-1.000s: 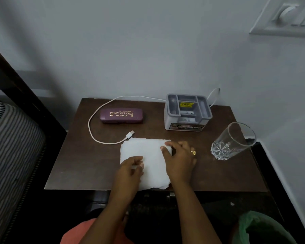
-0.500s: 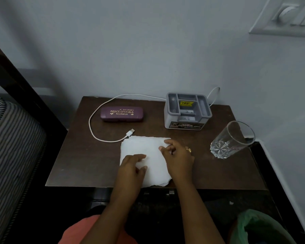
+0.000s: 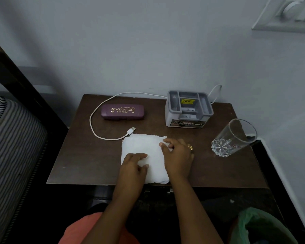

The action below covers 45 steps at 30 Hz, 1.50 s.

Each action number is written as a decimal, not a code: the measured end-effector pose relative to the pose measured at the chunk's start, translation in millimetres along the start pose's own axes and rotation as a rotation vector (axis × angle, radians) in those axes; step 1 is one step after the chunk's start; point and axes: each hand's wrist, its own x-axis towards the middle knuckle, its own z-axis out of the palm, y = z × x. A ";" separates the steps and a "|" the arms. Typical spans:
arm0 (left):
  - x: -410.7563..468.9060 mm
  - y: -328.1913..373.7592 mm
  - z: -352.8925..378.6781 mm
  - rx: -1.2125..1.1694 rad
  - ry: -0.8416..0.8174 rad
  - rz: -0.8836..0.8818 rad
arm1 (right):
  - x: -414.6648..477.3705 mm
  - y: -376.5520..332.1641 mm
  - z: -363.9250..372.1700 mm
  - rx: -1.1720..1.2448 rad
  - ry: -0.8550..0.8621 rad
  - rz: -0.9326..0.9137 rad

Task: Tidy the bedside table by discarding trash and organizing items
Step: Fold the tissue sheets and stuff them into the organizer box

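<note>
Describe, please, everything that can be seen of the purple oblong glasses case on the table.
The purple oblong hard-shell glasses case lies flat and closed at the back left of the dark brown wooden table, long side toward the wall. Its ends are rounded; gold print on the lid reads PRINCE OPTICALS, ROURKELA. A thin white USB cable loops round its left end, apparently without touching. Only the table touches it.
</note>
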 end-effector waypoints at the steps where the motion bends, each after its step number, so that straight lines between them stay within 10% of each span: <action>1: 0.3 0.1 0.4 -0.002 0.002 -0.002 | -0.5 0.1 0.4 0.015 0.003 -0.010; 22: 41.7 3.5 -30.7 -0.119 0.348 0.046 | -4.9 -2.5 -13.5 0.158 -0.102 -0.049; 31: 69.3 18.6 -13.7 0.433 -0.122 0.280 | -4.1 6.3 -14.9 0.277 -0.092 0.011; 45: 84.7 22.3 -2.8 0.387 -0.025 0.241 | 1.6 -5.0 -1.5 -0.026 -0.096 -0.047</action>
